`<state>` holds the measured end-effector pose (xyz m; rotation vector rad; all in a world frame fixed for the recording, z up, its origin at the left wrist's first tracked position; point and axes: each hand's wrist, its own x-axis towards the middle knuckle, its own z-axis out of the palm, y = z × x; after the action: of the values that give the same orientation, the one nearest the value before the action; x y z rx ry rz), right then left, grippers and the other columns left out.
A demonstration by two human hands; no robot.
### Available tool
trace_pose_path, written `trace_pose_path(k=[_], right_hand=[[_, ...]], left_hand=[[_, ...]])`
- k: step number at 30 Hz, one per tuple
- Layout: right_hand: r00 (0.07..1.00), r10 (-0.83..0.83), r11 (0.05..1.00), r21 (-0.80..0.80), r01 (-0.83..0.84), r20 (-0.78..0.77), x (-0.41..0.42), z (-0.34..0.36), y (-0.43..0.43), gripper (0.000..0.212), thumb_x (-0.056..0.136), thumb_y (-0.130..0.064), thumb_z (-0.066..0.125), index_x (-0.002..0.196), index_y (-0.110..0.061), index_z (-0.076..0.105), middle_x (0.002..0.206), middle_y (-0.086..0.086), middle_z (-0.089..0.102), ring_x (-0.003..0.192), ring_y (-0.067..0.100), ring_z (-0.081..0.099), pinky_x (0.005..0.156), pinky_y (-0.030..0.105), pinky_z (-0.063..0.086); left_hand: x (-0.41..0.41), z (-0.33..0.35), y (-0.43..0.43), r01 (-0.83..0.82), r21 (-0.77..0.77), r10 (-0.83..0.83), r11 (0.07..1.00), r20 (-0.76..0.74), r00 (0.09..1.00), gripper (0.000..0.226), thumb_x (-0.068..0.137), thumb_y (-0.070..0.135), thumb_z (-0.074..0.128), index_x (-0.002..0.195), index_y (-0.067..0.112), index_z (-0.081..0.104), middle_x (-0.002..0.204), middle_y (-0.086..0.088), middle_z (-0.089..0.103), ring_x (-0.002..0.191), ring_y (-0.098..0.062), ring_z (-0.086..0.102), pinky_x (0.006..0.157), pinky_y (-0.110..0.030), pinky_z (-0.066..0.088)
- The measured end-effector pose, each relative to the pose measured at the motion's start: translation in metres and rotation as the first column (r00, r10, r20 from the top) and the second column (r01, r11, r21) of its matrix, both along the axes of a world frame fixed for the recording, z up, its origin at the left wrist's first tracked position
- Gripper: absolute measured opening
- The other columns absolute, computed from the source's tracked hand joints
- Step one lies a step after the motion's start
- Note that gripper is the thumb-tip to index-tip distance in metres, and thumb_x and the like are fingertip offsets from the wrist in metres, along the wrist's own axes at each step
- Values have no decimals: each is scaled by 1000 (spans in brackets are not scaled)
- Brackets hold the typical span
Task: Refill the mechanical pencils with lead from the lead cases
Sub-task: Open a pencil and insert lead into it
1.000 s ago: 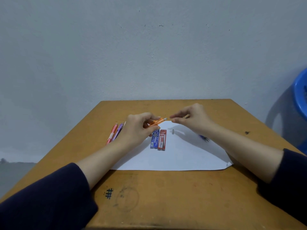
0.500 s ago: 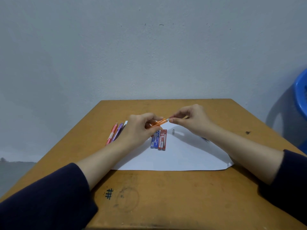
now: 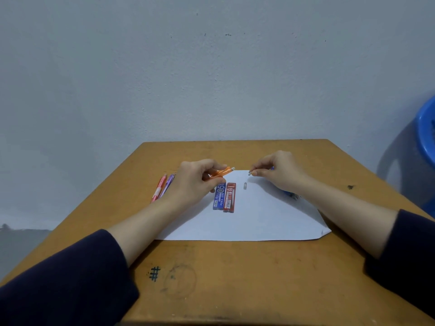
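Observation:
My left hand (image 3: 195,182) grips an orange mechanical pencil (image 3: 223,171), its metal end pointing right. My right hand (image 3: 280,172) is a short way to the right and pinches a tiny grey piece (image 3: 250,173) between thumb and fingertip. A blue lead case (image 3: 219,196) and a red lead case (image 3: 229,197) lie side by side on the white paper (image 3: 247,222) below the pencil. Another small grey piece (image 3: 245,186) lies on the paper. A pink pencil (image 3: 159,188) and a purple pencil (image 3: 167,184) lie to the left of my left hand.
The wooden table (image 3: 235,278) ends at the grey wall behind. A blue pen-like item (image 3: 290,194) shows partly under my right wrist. A blue plastic chair (image 3: 427,137) stands at the right edge.
My right hand was at the pencil's end and has pulled away to the right with the small grey piece. My left hand and the orange pencil stay nearly still.

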<state>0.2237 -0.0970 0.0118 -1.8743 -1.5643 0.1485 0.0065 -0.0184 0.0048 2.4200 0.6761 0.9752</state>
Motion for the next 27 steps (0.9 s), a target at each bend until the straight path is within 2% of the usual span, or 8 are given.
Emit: trace_pose_path(k=[3, 6, 10, 14, 19, 27], right_hand=[[996, -15, 999, -36, 18, 92, 0, -6, 2, 11, 86, -20, 67, 89, -26, 75, 86, -6, 71, 79, 5, 57, 72, 22, 45], [987, 11, 998, -71, 0, 162, -1, -8, 2, 12, 87, -21, 64, 92, -24, 75, 91, -4, 72, 86, 10, 59, 76, 29, 48], [979, 36, 997, -76, -21, 200, -3, -10, 1, 13, 87, -24, 64, 94, -23, 75, 91, 0, 71, 86, 14, 59, 76, 33, 49], [973, 63, 996, -80, -47, 220, -6, -10, -1, 12, 87, -29, 66, 94, -26, 76, 85, -4, 64, 82, 14, 54, 65, 25, 40], [970, 90, 995, -72, -75, 228, -8, -11, 0, 12, 87, -28, 67, 94, -29, 76, 90, -2, 65, 86, 16, 56, 75, 34, 46], [958, 137, 990, -65, -125, 251, -7, -13, -1, 14, 88, -28, 66, 96, -30, 76, 94, 5, 65, 87, 21, 58, 76, 37, 43]], left_hand=[[0, -1, 0, 3, -8, -3, 1000, 1, 1000, 26, 82, 9, 73, 108, 12, 70, 96, -6, 72, 63, -4, 64, 53, -8, 44], [1, -2, 0, -1, -7, 1, 1000, 2, 1000, 26, 82, 9, 73, 107, 12, 70, 94, -6, 73, 64, -7, 66, 53, -8, 44], [2, -3, 1, -3, -6, 3, 1000, 10, 1000, 25, 81, 7, 74, 106, 12, 71, 92, -7, 73, 64, -12, 67, 53, -7, 43], [3, -3, 1, 0, 3, 0, 1000, 21, 1000, 25, 81, 8, 74, 105, 14, 72, 92, -6, 73, 63, -10, 67, 56, -11, 47], [2, -3, 1, 3, 3, -3, 1000, 12, 1000, 24, 81, 7, 74, 105, 13, 71, 91, -6, 73, 64, -11, 67, 54, -6, 43], [3, -5, 3, 6, 8, -6, 1000, 35, 999, 26, 80, 6, 74, 105, 12, 72, 93, -7, 73, 63, -6, 65, 57, -11, 47]])
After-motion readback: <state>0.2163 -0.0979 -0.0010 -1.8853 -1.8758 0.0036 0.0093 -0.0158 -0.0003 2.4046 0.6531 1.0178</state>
